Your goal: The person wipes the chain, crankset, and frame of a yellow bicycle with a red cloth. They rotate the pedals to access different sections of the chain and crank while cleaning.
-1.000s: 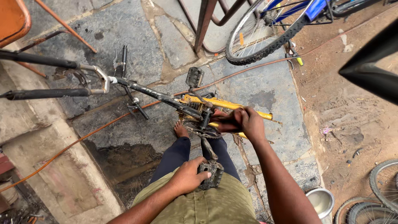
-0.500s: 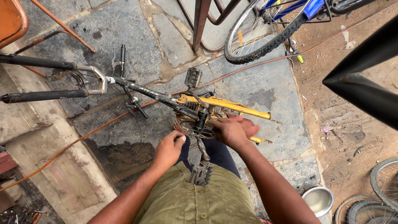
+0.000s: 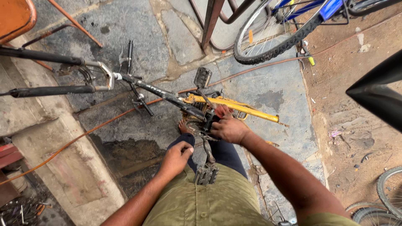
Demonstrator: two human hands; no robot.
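Note:
A stripped bicycle frame (image 3: 247,109), black in front and yellow behind, lies across the stone floor in front of me. My right hand (image 3: 228,127) is closed over its crank hub, where the frame tubes meet. One crank arm (image 3: 208,151) points toward me and ends in a black pedal (image 3: 206,174) against my lap. The other pedal (image 3: 202,77) sticks out on the far side. My left hand (image 3: 176,157) rests on my dark trouser knee beside the crank arm, fingers curled, with nothing seen in it.
The frame's fork and black legs (image 3: 50,89) reach left over a concrete step (image 3: 63,167). An orange cable (image 3: 83,134) crosses the floor. A blue bicycle's wheel (image 3: 268,46) and a rusty post (image 3: 211,21) stand behind; loose wheels (image 3: 389,190) lie at lower right. An orange seat (image 3: 14,16) sits in the top left corner.
My left hand has left the near pedal, passed the crank and come to rest on my knee. My right hand has shifted left along the yellow tube onto the crank hub.

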